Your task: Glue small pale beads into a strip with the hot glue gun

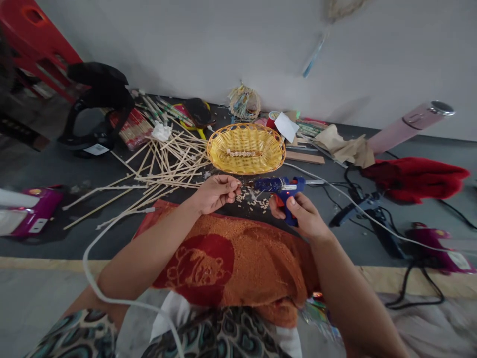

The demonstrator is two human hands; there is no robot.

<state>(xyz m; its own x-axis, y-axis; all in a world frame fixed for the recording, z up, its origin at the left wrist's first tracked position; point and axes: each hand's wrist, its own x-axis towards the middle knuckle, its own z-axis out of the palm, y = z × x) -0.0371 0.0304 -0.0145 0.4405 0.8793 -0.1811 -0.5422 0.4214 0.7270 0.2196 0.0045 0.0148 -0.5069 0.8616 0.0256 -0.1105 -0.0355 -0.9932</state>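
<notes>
My right hand is wrapped round the handle of a blue glue gun, whose nozzle points left. A glue stick sticks out of its back end. Close to the nozzle, my left hand is closed in a pinch; what sits between the fingertips is too small to make out. Small cut wooden pieces lie scattered on the dark surface just below the gun. Behind both hands stands a yellow woven basket with a short strip of joined pieces inside.
Thin wooden sticks lie heaped left of the basket. An orange towel spreads across my lap and the front edge. To the right are a pink flask, a red cloth and black cables. A white cable loops past my left arm.
</notes>
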